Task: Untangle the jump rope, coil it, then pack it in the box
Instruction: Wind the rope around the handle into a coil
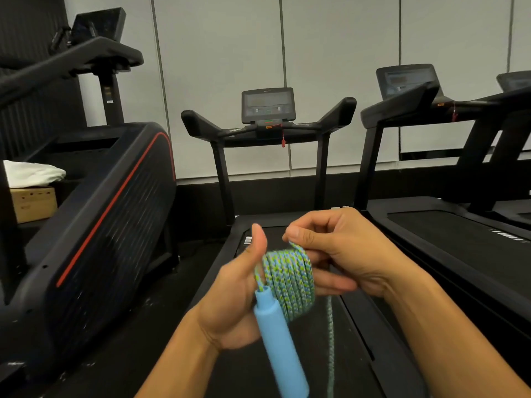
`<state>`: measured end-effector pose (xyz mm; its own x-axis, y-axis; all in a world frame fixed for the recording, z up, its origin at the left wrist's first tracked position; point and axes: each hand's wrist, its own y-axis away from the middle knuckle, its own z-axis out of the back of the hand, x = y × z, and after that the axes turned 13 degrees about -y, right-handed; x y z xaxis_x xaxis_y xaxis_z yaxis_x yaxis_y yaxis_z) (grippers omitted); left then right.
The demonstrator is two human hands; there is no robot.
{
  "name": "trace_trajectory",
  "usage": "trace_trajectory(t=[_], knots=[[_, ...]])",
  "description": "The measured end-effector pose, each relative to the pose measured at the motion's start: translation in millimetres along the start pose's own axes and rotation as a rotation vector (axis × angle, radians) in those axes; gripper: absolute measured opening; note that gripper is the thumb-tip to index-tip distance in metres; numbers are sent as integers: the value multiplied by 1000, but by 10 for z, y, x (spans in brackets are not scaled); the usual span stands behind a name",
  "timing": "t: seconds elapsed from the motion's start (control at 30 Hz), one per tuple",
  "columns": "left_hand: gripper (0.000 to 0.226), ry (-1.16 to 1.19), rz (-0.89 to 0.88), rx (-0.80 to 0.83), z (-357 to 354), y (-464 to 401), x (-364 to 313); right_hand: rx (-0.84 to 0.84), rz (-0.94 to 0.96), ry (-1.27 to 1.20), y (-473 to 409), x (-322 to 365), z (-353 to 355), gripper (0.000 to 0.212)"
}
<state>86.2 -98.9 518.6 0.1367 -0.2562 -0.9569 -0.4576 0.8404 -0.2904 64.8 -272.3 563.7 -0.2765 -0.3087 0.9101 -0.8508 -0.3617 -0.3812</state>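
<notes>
Blue-green braided jump rope (288, 282) partly coiled, blue handle (280, 340) hanging down

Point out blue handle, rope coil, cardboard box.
blue handle (277, 337), head view, mid-barrel.
rope coil (288, 278), head view, middle of the wraps.
cardboard box (33, 203), head view, front face.

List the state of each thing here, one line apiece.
Jump rope: mostly coiled around the left hand's fingers, one strand hanging down.
Blue handle: hanging beside the left palm, pointing downward.
Left hand: holding the coil.
Right hand: pinching the rope at the coil's top.
Cardboard box: white cloth on top.
Treadmill console: display dark.
</notes>
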Motion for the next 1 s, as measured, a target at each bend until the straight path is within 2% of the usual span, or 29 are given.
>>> trace_trajectory(t=[0.03,0.1,0.2,0.4,0.57,0.63,0.7,0.83,1.0], knots=[[88,76,-5,46,1,-2,-15,6,3,-11,0,1,-1,30],[89,135,3,37,24,-9,-26,1,18,7,3,16,-7,29],[77,14,27,-38,37,20,13,-53,56,130,-4,29,-1,27],[33,-363,3,-161,-6,53,-6,-47,96,276,-45,-14,47,20],[19,-325,-50,-170,-17,29,36,-41,92,274,-47,-32,46,12],[24,-254,-54,-121,6,41,24,-53,123,244,-60,-43,44,13],[38,-193,-31,-47,36,66,2,-52,137,233,-73,-42,53,13],[55,-144,-64,24,69,94,-45,-58,56,85,-79,-72,77,13],[65,-38,-148,-29,139,95,-76,-76,-55,103,-109,-210,57,22]])
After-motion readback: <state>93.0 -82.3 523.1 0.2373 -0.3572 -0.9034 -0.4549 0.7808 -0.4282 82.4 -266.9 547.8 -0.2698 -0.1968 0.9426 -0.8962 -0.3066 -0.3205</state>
